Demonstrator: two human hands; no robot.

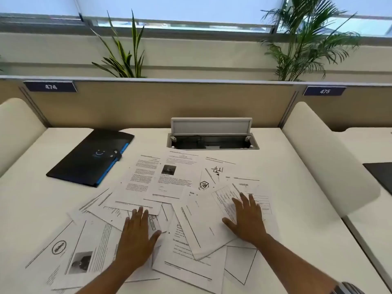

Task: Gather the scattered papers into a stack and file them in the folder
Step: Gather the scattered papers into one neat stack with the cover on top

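Observation:
Several printed white papers [176,179] lie scattered and overlapping across the middle and near part of the white desk [297,187]. A black folder [89,158] with a blue edge and a snap strap lies closed at the far left, apart from the papers. My left hand [136,236] rests flat on the sheets at the lower centre, fingers apart. My right hand [247,219] lies flat on sheets to the right, fingers spread. Neither hand grips a sheet.
An open cable hatch [212,141] with its lid raised sits in the desk behind the papers. Rounded white dividers [322,153] stand on both sides. A beige partition [169,102] with plants behind closes the back. A dark object [381,175] lies on the neighbouring desk at right.

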